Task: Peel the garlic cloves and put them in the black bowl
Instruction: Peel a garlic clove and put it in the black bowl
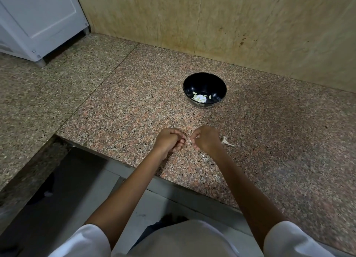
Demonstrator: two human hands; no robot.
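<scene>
A black bowl (pixel 204 83) stands on the granite counter (pixel 134 106) with several pale peeled garlic cloves (pixel 200 98) in its bottom. Nearer to me, my left hand (pixel 169 140) and my right hand (pixel 205 139) meet just above the counter, fingers curled. A small white garlic clove (pixel 189 141) shows between their fingertips; both hands pinch it. Most of the clove is hidden by the fingers.
White garlic skin and stem scraps (pixel 227 141) lie just right of my right hand, and a small scrap (pixel 202 155) lies below it. A tiled wall (pixel 231 25) rises behind the bowl. A white appliance (pixel 38 22) stands at the far left. The counter's front edge (pixel 107 156) runs below my hands.
</scene>
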